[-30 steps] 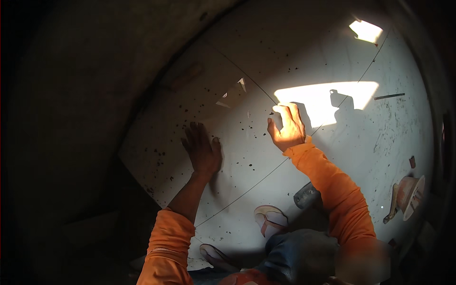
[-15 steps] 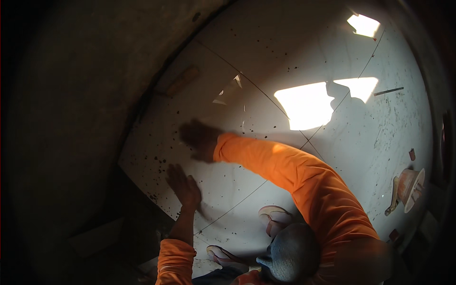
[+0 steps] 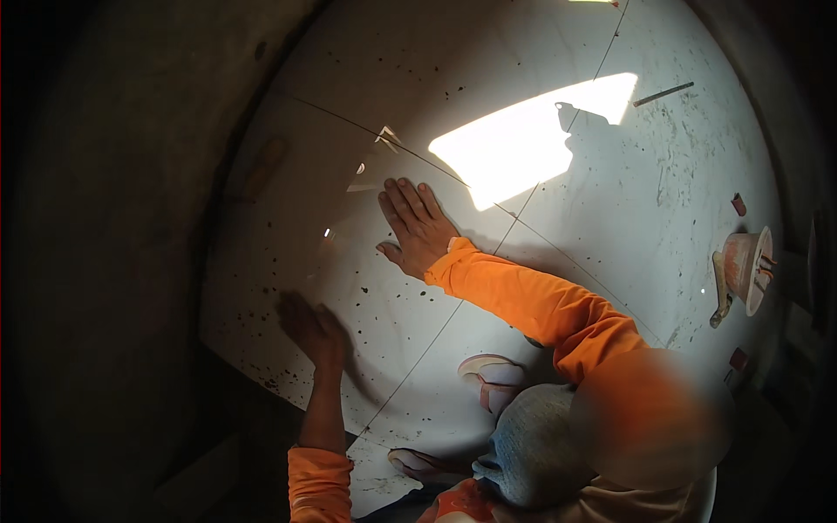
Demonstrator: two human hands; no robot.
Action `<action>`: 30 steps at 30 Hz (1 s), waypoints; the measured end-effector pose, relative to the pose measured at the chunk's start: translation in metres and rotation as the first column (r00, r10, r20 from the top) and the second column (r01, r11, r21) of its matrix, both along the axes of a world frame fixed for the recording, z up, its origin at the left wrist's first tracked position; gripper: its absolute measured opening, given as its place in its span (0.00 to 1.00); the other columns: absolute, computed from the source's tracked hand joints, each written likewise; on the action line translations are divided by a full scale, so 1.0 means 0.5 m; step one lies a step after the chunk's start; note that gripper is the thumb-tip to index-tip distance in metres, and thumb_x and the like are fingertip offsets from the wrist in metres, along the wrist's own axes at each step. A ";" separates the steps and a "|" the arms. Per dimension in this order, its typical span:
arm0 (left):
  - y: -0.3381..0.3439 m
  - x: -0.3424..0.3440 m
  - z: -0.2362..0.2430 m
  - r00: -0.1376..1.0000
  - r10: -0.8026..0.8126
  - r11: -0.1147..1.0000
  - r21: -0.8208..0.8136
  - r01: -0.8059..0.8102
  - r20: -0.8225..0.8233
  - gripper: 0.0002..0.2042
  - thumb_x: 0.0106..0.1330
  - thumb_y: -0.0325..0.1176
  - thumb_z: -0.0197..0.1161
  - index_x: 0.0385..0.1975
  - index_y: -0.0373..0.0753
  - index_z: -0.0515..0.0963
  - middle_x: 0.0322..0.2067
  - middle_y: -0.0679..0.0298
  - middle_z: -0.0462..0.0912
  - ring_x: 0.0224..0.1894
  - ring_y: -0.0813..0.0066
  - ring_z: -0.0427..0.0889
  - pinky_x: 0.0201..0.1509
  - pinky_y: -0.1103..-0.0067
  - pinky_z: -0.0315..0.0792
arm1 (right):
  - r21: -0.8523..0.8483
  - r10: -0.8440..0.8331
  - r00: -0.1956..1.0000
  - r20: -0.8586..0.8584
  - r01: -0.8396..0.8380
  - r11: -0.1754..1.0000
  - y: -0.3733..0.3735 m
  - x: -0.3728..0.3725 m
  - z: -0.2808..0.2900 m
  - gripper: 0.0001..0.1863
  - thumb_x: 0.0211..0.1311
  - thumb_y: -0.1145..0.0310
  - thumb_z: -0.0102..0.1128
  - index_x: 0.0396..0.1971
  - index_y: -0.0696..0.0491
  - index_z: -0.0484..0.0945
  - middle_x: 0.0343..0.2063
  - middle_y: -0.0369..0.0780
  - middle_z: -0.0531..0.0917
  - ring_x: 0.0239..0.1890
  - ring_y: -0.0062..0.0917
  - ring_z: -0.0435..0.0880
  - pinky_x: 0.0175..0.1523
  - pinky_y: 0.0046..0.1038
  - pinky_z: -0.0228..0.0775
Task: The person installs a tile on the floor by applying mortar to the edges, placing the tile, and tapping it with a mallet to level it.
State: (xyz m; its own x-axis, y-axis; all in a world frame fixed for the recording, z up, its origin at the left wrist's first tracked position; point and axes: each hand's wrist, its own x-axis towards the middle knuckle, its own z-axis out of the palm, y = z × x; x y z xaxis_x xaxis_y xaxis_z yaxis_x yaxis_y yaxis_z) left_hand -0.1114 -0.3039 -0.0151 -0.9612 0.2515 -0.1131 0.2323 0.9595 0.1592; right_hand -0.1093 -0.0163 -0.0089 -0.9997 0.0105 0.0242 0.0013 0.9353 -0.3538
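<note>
Large glossy white floor tiles (image 3: 392,331), split by thin dark joints, lie under both hands. My right hand (image 3: 417,225), in an orange sleeve, rests flat on a tile near a joint crossing, its fingers stretched out and thumb apart. My left hand (image 3: 309,329) is nearer the dark left edge of the tiles, fingers extended, somewhat blurred. A shadow falls beside it, and I cannot tell whether it touches the surface. Neither hand holds anything. Dark crumbs (image 3: 270,383) are scattered around the left hand.
A reddish bowl (image 3: 744,268) with sticks in it stands at the right, beside a long tool (image 3: 720,290). A thin dark bar (image 3: 663,94) lies farther off. Bright sunlight (image 3: 514,144) hits the tiles. A dim elongated object (image 3: 264,168) lies by the left wall. My sandalled foot (image 3: 493,381) is close.
My right hand has moved from close to the left hand toward the far right and now lies flat. The left hand stays near the edge crumbs. The whole view has shifted.
</note>
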 end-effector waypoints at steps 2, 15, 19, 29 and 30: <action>0.113 -0.055 0.014 0.980 -0.197 0.975 0.109 0.192 0.036 0.29 0.69 0.38 0.45 0.68 0.31 0.54 0.70 0.45 0.49 0.73 0.44 0.42 0.73 0.53 0.35 | -0.089 0.193 0.976 0.099 -0.185 0.979 -0.022 0.077 0.039 0.39 0.65 0.44 0.46 0.65 0.60 0.59 0.69 0.50 0.54 0.73 0.40 0.46 0.75 0.43 0.33; 0.462 -0.064 0.009 0.707 -0.707 0.707 0.024 0.707 -0.008 0.31 0.71 0.48 0.39 0.71 0.42 0.48 0.72 0.58 0.45 0.73 0.51 0.45 0.74 0.51 0.37 | -0.707 -0.420 0.907 -0.024 0.282 0.648 0.188 0.271 0.161 0.12 0.65 0.70 0.53 0.45 0.58 0.76 0.37 0.44 0.81 0.36 0.35 0.83 0.44 0.32 0.75; 0.388 -0.019 0.014 0.714 -0.698 0.715 0.013 0.698 0.064 0.30 0.71 0.48 0.39 0.70 0.40 0.50 0.71 0.53 0.47 0.72 0.46 0.45 0.72 0.48 0.36 | -0.527 -0.528 0.846 -0.069 0.419 0.739 0.221 0.258 0.137 0.12 0.64 0.70 0.53 0.46 0.58 0.75 0.41 0.44 0.80 0.42 0.35 0.81 0.48 0.33 0.74; 0.170 0.199 0.030 0.815 -0.522 0.843 0.006 0.538 0.250 0.31 0.72 0.50 0.35 0.69 0.36 0.52 0.70 0.44 0.45 0.72 0.37 0.40 0.70 0.44 0.31 | -0.142 -0.330 0.919 0.215 0.363 0.921 0.085 0.273 0.084 0.34 0.59 0.60 0.57 0.63 0.61 0.61 0.64 0.54 0.58 0.68 0.46 0.54 0.70 0.47 0.47; 0.159 0.219 0.031 0.784 -0.551 0.820 0.011 0.572 0.285 0.32 0.72 0.49 0.36 0.69 0.33 0.52 0.70 0.41 0.44 0.72 0.36 0.38 0.70 0.45 0.28 | -0.146 -0.328 0.919 0.218 0.363 0.920 0.095 0.271 0.086 0.34 0.59 0.60 0.57 0.63 0.61 0.61 0.64 0.54 0.58 0.68 0.46 0.54 0.70 0.47 0.47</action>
